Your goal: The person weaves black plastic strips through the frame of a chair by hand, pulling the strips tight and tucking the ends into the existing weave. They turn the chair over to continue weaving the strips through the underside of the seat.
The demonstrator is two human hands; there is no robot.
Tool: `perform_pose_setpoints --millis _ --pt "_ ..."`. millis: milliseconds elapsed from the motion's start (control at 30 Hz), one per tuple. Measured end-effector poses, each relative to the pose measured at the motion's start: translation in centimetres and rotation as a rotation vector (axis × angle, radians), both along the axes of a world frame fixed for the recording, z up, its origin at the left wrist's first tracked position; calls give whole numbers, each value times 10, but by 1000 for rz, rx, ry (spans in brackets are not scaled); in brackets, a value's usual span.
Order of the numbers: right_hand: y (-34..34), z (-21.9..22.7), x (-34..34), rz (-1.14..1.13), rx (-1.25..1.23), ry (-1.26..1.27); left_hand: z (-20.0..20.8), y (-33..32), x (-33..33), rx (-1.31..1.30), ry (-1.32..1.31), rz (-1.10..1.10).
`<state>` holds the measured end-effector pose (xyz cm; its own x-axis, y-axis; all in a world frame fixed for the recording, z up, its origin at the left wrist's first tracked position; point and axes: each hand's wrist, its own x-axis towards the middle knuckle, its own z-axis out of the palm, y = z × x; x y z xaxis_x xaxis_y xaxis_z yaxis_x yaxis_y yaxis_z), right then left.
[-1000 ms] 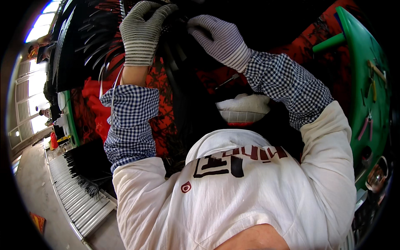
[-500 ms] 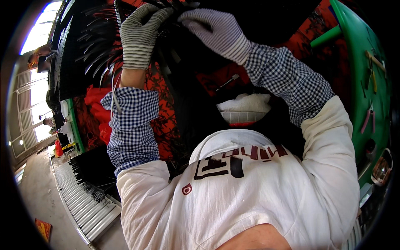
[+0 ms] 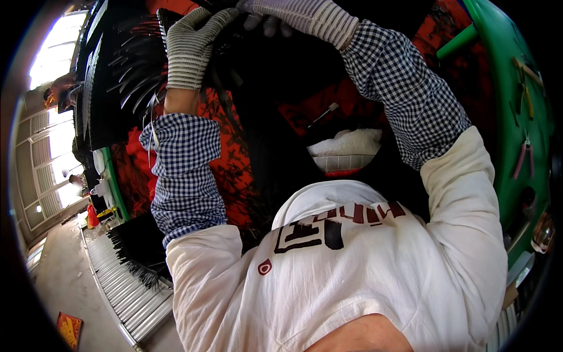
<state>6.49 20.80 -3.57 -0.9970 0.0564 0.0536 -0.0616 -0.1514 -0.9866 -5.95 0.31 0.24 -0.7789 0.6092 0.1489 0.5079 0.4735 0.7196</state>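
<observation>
My left hand [image 3: 189,53], in a grey-and-white striped glove, is closed on black strips [image 3: 138,82] that fan out to its left. A pale narrow strip [image 3: 153,111] hangs beside its wrist. My right hand [image 3: 302,16], in the same kind of glove, is at the upper edge, its fingertips close to the left hand's. Its thumb and forefinger come together in a pinch while the other fingers curl below; what they hold is lost against the dark material. A small brush-like tool [image 3: 324,115] lies below the right hand on red-and-black patterned cloth.
At right stands a green surface [image 3: 507,117] with pliers with pink handles [image 3: 524,158], yellow-handled pliers [image 3: 528,102] and a wooden-handled tool [image 3: 526,76]. A white folded cloth [image 3: 346,146] lies before me. At lower left are a roller conveyor [image 3: 126,287] and a black bristly piece [image 3: 138,246].
My right hand has moved up and left, nearer to the left hand, with its lower fingers now showing curled. My left hand has shifted slightly upward and left.
</observation>
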Motion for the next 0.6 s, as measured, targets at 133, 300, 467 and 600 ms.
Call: perform_pose_setpoints --millis 133,300,467,600 --pt "12 -3 -4 47 -96 44 4 7 -1 71 -79 10" --pt "43 -5 3 52 -293 69 4 8 -5 27 1 61" --pt "68 -9 8 43 -438 124 6 12 -15 16 -11 71" --pt "76 -12 7 20 -396 109 13 19 -20 -6 12 34"
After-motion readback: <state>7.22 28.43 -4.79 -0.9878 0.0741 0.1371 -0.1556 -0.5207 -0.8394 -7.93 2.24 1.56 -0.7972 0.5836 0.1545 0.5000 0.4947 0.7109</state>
